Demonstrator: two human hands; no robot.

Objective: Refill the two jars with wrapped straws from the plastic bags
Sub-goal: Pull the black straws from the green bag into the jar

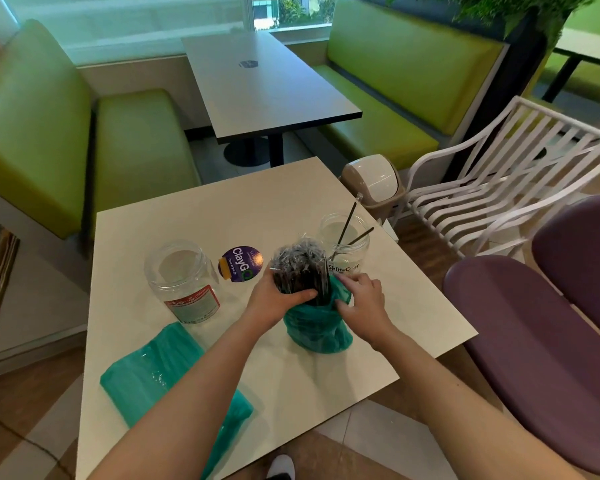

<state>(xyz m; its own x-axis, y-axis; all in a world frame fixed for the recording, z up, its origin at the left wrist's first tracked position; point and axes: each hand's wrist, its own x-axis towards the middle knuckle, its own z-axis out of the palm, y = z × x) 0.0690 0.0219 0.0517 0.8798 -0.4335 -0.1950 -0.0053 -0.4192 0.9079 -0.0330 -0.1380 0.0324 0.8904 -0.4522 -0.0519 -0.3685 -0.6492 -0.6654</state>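
Observation:
A bundle of wrapped black straws point(300, 268) stands upright out of a green plastic bag point(314, 327) at the table's middle. My left hand point(274, 299) grips the bundle from the left. My right hand point(362, 303) pinches the bag's rim on the right. A clear jar with a red label point(184, 282) stands open to the left, with nothing visible inside. A second clear jar point(345, 244) behind the bundle holds two or three black straws. Another green plastic bag point(160, 375) lies flat near the table's front left.
A purple round sticker point(241, 264) lies on the white table point(194, 223) between the jars. A small swing-lid bin point(373, 183) and a white slatted chair point(499, 181) stand beyond the right edge. Purple seats point(534, 341) are at the right.

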